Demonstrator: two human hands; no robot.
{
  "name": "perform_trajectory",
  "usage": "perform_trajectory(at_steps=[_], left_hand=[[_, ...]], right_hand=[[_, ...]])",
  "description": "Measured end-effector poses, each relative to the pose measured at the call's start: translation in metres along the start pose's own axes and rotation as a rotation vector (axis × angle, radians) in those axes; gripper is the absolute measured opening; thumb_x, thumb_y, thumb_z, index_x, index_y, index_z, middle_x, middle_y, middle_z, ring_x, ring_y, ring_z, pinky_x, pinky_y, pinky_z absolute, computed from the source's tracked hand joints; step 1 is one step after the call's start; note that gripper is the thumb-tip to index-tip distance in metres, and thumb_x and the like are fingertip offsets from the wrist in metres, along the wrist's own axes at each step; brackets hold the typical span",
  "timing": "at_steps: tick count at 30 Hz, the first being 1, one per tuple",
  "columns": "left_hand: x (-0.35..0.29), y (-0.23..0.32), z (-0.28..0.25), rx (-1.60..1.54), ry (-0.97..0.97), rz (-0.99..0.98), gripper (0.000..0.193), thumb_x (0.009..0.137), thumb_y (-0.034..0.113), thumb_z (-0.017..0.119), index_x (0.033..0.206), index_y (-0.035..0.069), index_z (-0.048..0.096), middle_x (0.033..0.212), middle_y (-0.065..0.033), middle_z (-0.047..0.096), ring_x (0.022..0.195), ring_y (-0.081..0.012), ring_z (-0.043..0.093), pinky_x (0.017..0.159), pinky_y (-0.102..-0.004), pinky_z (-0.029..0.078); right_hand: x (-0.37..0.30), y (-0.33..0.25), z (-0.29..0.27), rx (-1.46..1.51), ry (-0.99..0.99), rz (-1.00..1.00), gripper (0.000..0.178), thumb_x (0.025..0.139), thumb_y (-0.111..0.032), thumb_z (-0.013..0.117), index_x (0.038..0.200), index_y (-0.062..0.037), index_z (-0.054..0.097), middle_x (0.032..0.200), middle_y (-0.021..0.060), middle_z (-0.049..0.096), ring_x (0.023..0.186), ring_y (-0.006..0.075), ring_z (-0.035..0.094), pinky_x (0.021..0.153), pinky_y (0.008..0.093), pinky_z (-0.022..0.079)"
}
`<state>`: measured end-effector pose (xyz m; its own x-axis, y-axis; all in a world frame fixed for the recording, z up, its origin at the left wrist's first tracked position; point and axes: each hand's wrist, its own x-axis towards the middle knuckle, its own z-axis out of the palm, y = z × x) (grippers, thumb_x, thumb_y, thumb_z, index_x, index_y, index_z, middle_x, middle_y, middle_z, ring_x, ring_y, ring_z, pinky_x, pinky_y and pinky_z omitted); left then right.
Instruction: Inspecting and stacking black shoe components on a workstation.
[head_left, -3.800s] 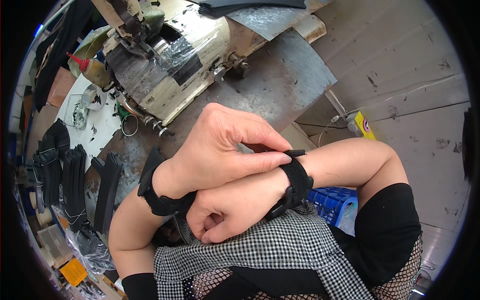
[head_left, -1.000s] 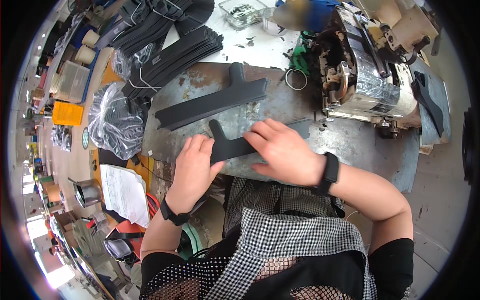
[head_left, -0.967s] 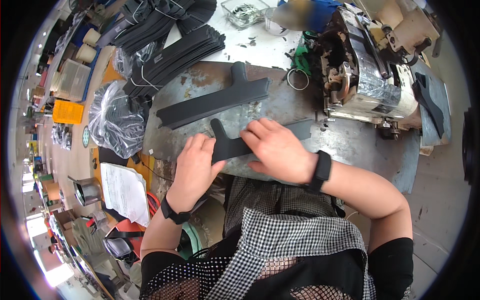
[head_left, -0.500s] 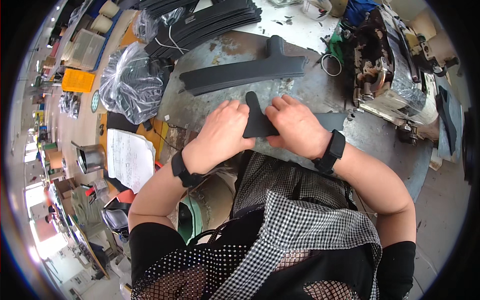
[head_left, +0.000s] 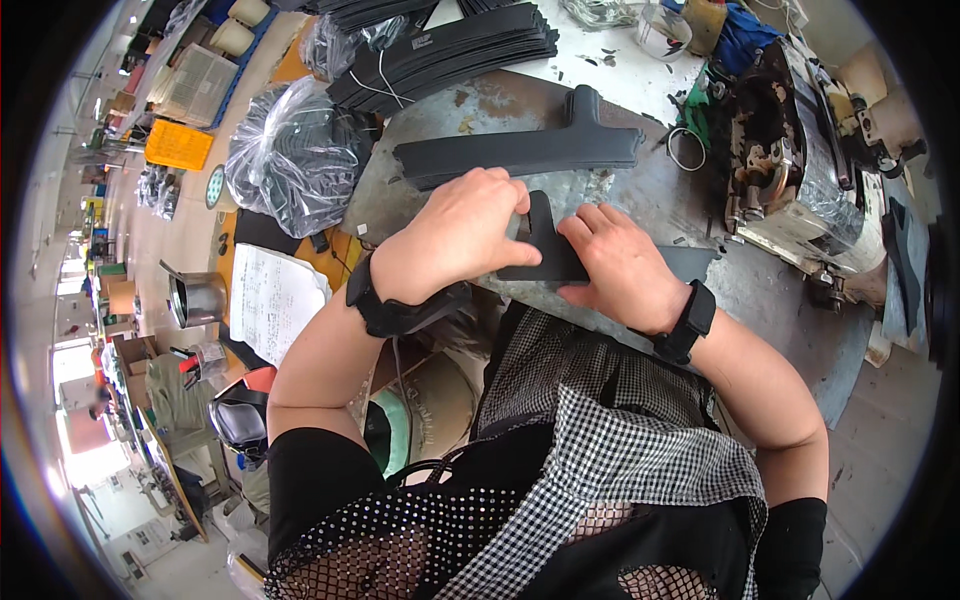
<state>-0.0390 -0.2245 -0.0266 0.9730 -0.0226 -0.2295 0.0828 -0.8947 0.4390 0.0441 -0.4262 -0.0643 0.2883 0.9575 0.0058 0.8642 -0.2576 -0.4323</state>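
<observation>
A flat, black T-shaped piece (head_left: pixel 550 250) of leather-like sheet lies low over the metal work surface in front of me, its short tab pointing away. My right hand (head_left: pixel 625 268) holds its middle, fingers bent on top and thumb at the near edge. My left hand (head_left: pixel 460 235) is curved beside the tab, thumb and fingers apart with a gap between them; the thumb tip overlaps the piece's left part. Just beyond lies a neat stack of matching black T-shaped pieces (head_left: pixel 520 150), tab also facing away.
Bundled black strips (head_left: pixel 450 55) tied with white cord lie at the back. At left sit a clear plastic bag (head_left: pixel 295 160) of dark pieces, a written paper pad (head_left: pixel 275 300) and a metal pot (head_left: pixel 195 298). A worn machine (head_left: pixel 800 160) stands at right, near a metal ring (head_left: pixel 686 149).
My left hand has loosened from the piece, its thumb and fingers spreading apart. My right hand keeps its hold. The whole view has shifted slightly, so things appear further right and lower.
</observation>
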Motion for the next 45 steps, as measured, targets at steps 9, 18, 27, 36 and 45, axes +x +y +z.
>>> perform_trajectory(at_steps=[9, 18, 27, 36, 45], left_hand=[[0.001, 0.004, -0.006, 0.002, -0.018, -0.088, 0.041, 0.070, 0.028, 0.083, 0.096, 0.000, 0.068, 0.099, -0.0148, 0.069, 0.097, -0.0312, 0.066, 0.083, -0.0403, 0.053], [0.032, 0.050, 0.015, 0.153, 0.428, 0.492, 0.015, 0.073, 0.018, 0.070, 0.075, 0.004, 0.066, 0.074, -0.0135, 0.066, 0.074, -0.0331, 0.068, 0.068, -0.0446, 0.055], [0.047, 0.118, 0.035, 0.216, 0.169, 0.780, 0.011, 0.075, 0.013, 0.066, 0.079, 0.003, 0.069, 0.077, -0.0136, 0.068, 0.076, -0.0302, 0.069, 0.069, -0.0423, 0.056], [0.057, 0.167, 0.030, 0.286, -0.020, 0.956, 0.007, 0.070, 0.007, 0.064, 0.071, 0.001, 0.068, 0.067, -0.0137, 0.066, 0.067, -0.0301, 0.069, 0.063, -0.0405, 0.056], [0.058, 0.186, 0.021, 0.102, -0.434, 0.842, 0.008, 0.075, 0.003, 0.061, 0.078, 0.000, 0.068, 0.072, -0.0174, 0.066, 0.068, -0.0298, 0.067, 0.066, -0.0400, 0.055]], right_hand=[[-0.002, -0.012, -0.011, 0.057, 0.119, 0.004, 0.047, 0.066, -0.020, 0.083, 0.103, -0.0016, 0.059, 0.103, 0.0131, 0.057, 0.100, 0.0314, 0.056, 0.087, 0.0397, 0.048], [0.011, -0.063, -0.055, 0.275, 0.614, -0.400, 0.054, 0.061, -0.025, 0.087, 0.106, -0.0025, 0.068, 0.102, 0.0106, 0.063, 0.088, 0.0294, 0.059, 0.077, 0.0399, 0.048], [-0.015, -0.040, -0.081, 0.019, 0.686, -0.372, 0.018, 0.073, -0.009, 0.077, 0.088, -0.0019, 0.068, 0.081, 0.0079, 0.063, 0.069, 0.0253, 0.060, 0.061, 0.0342, 0.046], [-0.056, 0.028, -0.118, 0.681, 0.402, 0.368, 0.025, 0.096, -0.020, 0.065, 0.083, 0.0021, 0.064, 0.064, 0.0019, 0.058, 0.060, 0.0068, 0.050, 0.053, 0.0261, 0.042], [-0.077, 0.032, -0.114, 1.023, 0.066, 0.202, 0.023, 0.097, -0.020, 0.066, 0.087, 0.0005, 0.068, 0.070, -0.0053, 0.060, 0.066, 0.0014, 0.049, 0.059, 0.0223, 0.042]])
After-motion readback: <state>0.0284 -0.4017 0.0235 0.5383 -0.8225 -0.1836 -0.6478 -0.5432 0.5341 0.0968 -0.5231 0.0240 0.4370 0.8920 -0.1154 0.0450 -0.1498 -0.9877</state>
